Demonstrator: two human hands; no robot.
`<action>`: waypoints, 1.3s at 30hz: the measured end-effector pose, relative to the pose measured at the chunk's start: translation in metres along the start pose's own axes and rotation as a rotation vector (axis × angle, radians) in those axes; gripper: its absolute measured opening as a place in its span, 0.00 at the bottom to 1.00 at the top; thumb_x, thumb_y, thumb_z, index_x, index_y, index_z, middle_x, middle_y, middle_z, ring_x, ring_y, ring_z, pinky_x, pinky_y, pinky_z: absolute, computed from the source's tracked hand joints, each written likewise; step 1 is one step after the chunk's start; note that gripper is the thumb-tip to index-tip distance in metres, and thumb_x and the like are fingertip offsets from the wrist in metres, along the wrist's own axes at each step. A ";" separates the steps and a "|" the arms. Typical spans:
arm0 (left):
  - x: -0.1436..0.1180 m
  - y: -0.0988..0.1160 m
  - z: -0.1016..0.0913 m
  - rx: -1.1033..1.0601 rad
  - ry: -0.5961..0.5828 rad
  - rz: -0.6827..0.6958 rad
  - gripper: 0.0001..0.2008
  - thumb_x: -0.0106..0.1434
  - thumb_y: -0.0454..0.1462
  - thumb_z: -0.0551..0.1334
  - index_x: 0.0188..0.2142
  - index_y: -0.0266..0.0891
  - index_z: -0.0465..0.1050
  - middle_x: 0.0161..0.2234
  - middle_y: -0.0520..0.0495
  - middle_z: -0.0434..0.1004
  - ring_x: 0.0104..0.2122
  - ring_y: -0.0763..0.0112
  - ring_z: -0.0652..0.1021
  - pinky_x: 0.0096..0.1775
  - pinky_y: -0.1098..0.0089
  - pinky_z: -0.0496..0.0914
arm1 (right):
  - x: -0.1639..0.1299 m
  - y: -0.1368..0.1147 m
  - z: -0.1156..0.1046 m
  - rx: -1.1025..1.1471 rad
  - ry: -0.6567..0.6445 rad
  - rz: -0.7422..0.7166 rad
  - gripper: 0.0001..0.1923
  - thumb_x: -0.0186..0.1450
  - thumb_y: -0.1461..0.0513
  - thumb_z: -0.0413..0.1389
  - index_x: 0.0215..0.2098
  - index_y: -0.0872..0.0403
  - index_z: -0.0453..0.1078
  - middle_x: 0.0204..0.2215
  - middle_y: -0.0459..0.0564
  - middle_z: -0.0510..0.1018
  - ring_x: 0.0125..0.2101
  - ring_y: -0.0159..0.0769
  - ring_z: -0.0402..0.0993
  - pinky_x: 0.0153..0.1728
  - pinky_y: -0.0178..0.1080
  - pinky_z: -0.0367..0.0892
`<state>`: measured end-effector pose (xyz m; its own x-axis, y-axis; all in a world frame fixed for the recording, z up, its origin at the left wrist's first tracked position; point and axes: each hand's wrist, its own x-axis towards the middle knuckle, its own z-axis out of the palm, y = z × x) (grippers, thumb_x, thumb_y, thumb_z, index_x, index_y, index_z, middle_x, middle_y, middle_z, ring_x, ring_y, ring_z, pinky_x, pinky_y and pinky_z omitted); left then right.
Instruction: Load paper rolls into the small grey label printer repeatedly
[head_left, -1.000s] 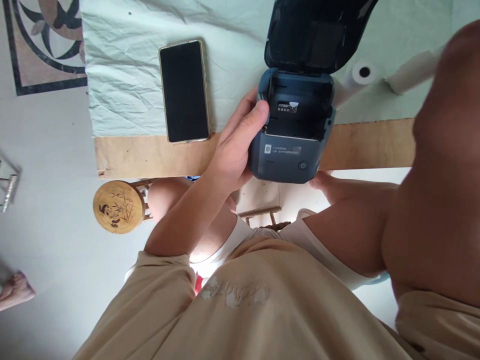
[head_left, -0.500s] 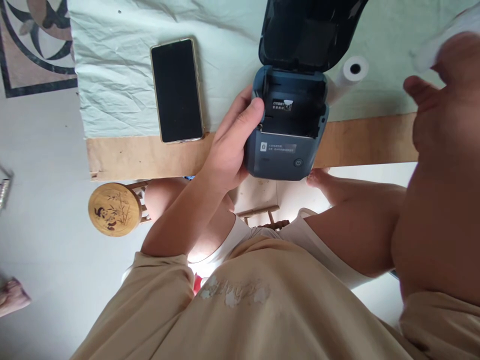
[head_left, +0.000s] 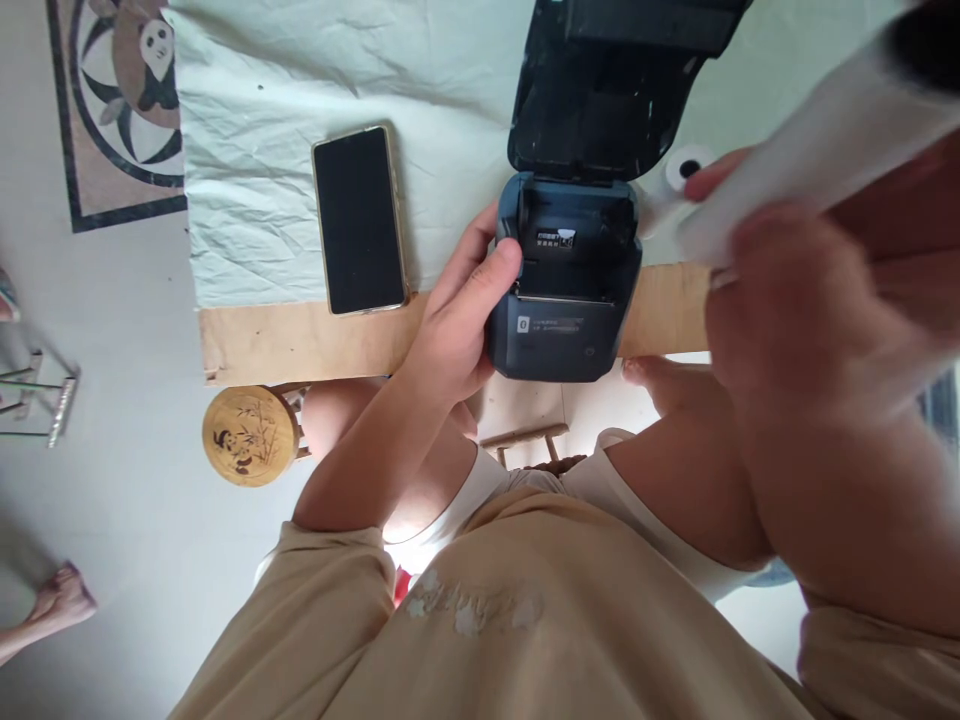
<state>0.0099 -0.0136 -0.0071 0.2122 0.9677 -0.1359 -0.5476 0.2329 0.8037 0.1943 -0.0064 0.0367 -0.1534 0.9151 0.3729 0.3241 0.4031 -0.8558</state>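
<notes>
My left hand [head_left: 461,320] is closed around the left side of a dark blue portable label printer [head_left: 551,345], its thumb on the rim. The printer's black lid [head_left: 600,100] is hinged up, and its paper compartment shows no roll inside. To the right, my right hand [head_left: 802,310], smeared by motion, grips a long white paper roll [head_left: 817,150] with a dark core end. This roll is tilted and held apart from the printer. Another white paper roll [head_left: 673,172] with a black core stands on the cloth beside the printer, partly hidden behind the right hand's fingers.
A phone [head_left: 360,220] with a dark screen lies on the pale green cloth [head_left: 255,180], left of the printer. The table's bare wooden edge [head_left: 300,340] runs along the front. A round wooden stool [head_left: 251,437] is below left, and another person's foot [head_left: 64,595] shows on the floor.
My right hand has swung in from the far right towards the printer, bringing the white paper roll further into view. My left hand keeps its hold on the printer. The camera view has shifted slightly.
</notes>
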 end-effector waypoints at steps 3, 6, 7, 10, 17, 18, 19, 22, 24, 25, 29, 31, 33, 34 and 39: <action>-0.001 0.000 0.001 0.019 -0.024 0.015 0.12 0.66 0.41 0.54 0.46 0.41 0.68 0.38 0.52 0.75 0.44 0.75 0.77 0.46 0.76 0.70 | 0.003 -0.006 0.017 -0.215 0.025 -0.360 0.28 0.57 0.65 0.54 0.56 0.48 0.60 0.50 0.42 0.71 0.48 0.34 0.69 0.49 0.39 0.69; -0.003 -0.001 0.000 0.038 -0.040 0.051 0.13 0.64 0.42 0.57 0.46 0.42 0.69 0.41 0.52 0.74 0.42 0.76 0.77 0.45 0.78 0.70 | 0.004 -0.005 0.021 -0.406 -0.080 -0.342 0.28 0.55 0.66 0.55 0.54 0.54 0.61 0.51 0.44 0.71 0.45 0.30 0.71 0.46 0.36 0.72; -0.003 -0.001 -0.001 0.050 -0.045 0.060 0.13 0.64 0.43 0.57 0.46 0.42 0.69 0.42 0.52 0.74 0.41 0.77 0.77 0.44 0.78 0.70 | 0.003 -0.005 0.021 -0.440 -0.109 -0.295 0.25 0.56 0.65 0.55 0.53 0.55 0.62 0.51 0.45 0.71 0.46 0.30 0.72 0.47 0.35 0.72; -0.004 0.000 -0.002 0.093 -0.039 0.039 0.15 0.64 0.44 0.57 0.48 0.43 0.68 0.39 0.52 0.74 0.40 0.76 0.77 0.41 0.77 0.71 | 0.000 -0.006 0.020 -0.599 -0.078 -0.252 0.18 0.58 0.62 0.56 0.47 0.56 0.66 0.45 0.45 0.75 0.42 0.30 0.74 0.42 0.33 0.73; -0.004 -0.001 -0.004 0.080 -0.077 0.042 0.14 0.64 0.42 0.56 0.48 0.42 0.65 0.41 0.50 0.73 0.46 0.70 0.76 0.43 0.74 0.71 | -0.003 0.004 0.024 -0.676 -0.060 -0.320 0.09 0.56 0.69 0.56 0.35 0.54 0.65 0.42 0.43 0.76 0.41 0.33 0.75 0.35 0.36 0.70; -0.004 -0.001 -0.004 0.078 -0.085 0.047 0.14 0.65 0.42 0.56 0.48 0.41 0.65 0.41 0.50 0.73 0.46 0.70 0.76 0.43 0.74 0.71 | -0.002 0.005 0.024 -0.651 -0.068 -0.337 0.07 0.56 0.69 0.56 0.33 0.54 0.65 0.41 0.43 0.76 0.41 0.33 0.75 0.37 0.37 0.70; -0.003 -0.002 -0.005 0.076 -0.091 0.051 0.14 0.65 0.42 0.56 0.48 0.41 0.65 0.42 0.49 0.73 0.48 0.69 0.75 0.44 0.73 0.71 | -0.002 0.006 0.025 -0.628 -0.071 -0.352 0.06 0.56 0.69 0.56 0.31 0.54 0.65 0.40 0.44 0.76 0.41 0.33 0.75 0.38 0.37 0.70; -0.003 -0.001 -0.005 0.062 -0.114 0.070 0.15 0.64 0.42 0.56 0.48 0.40 0.65 0.43 0.48 0.73 0.51 0.67 0.74 0.46 0.72 0.71 | 0.000 0.006 0.023 -0.625 -0.056 -0.389 0.05 0.56 0.68 0.56 0.29 0.54 0.66 0.37 0.45 0.76 0.38 0.34 0.73 0.37 0.40 0.69; -0.004 0.000 -0.003 0.060 -0.094 0.052 0.13 0.65 0.41 0.56 0.47 0.40 0.65 0.43 0.48 0.72 0.52 0.67 0.73 0.47 0.72 0.71 | 0.000 0.004 0.022 -0.623 -0.052 -0.423 0.05 0.56 0.67 0.57 0.29 0.53 0.65 0.33 0.45 0.74 0.35 0.33 0.71 0.34 0.40 0.67; -0.004 0.001 -0.002 0.063 -0.078 0.037 0.12 0.65 0.41 0.55 0.46 0.40 0.65 0.43 0.48 0.72 0.52 0.68 0.73 0.47 0.72 0.71 | -0.001 0.002 0.021 -0.607 -0.064 -0.426 0.05 0.56 0.66 0.57 0.29 0.53 0.65 0.32 0.45 0.74 0.34 0.33 0.71 0.33 0.40 0.66; -0.006 0.001 0.006 0.043 -0.021 0.035 0.12 0.65 0.43 0.55 0.45 0.42 0.66 0.40 0.50 0.73 0.46 0.72 0.75 0.42 0.76 0.69 | -0.006 -0.002 0.020 -0.512 -0.175 -0.404 0.07 0.55 0.67 0.57 0.30 0.52 0.62 0.32 0.45 0.73 0.33 0.31 0.69 0.33 0.40 0.65; -0.007 0.000 0.008 0.007 0.005 0.068 0.12 0.63 0.43 0.57 0.44 0.42 0.67 0.37 0.50 0.73 0.40 0.74 0.76 0.37 0.78 0.69 | -0.007 -0.002 0.020 -0.504 -0.211 -0.456 0.08 0.55 0.66 0.57 0.31 0.51 0.62 0.33 0.44 0.73 0.32 0.31 0.68 0.32 0.40 0.63; -0.006 0.000 0.008 0.001 0.019 0.071 0.14 0.59 0.41 0.62 0.43 0.42 0.67 0.36 0.51 0.74 0.37 0.76 0.75 0.35 0.79 0.69 | -0.007 0.000 0.020 -0.519 -0.226 -0.523 0.08 0.54 0.65 0.58 0.31 0.51 0.63 0.33 0.43 0.74 0.30 0.31 0.68 0.31 0.40 0.61; -0.006 0.000 0.007 0.021 0.022 0.055 0.16 0.56 0.40 0.64 0.43 0.42 0.68 0.36 0.51 0.74 0.37 0.75 0.75 0.37 0.78 0.69 | -0.007 0.001 0.020 -0.521 -0.231 -0.548 0.08 0.55 0.64 0.58 0.30 0.52 0.63 0.32 0.42 0.74 0.30 0.31 0.68 0.31 0.41 0.59; -0.004 0.001 -0.001 0.150 0.006 -0.013 0.28 0.48 0.41 0.69 0.49 0.44 0.66 0.42 0.50 0.73 0.49 0.63 0.75 0.46 0.70 0.71 | -0.007 0.002 0.018 -0.466 -0.239 -0.476 0.07 0.57 0.62 0.57 0.34 0.50 0.65 0.35 0.44 0.75 0.35 0.32 0.70 0.35 0.42 0.64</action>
<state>0.0075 -0.0172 -0.0064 0.2137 0.9653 -0.1501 -0.4172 0.2292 0.8794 0.1788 -0.0123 0.0261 -0.5615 0.6321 0.5339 0.5282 0.7705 -0.3567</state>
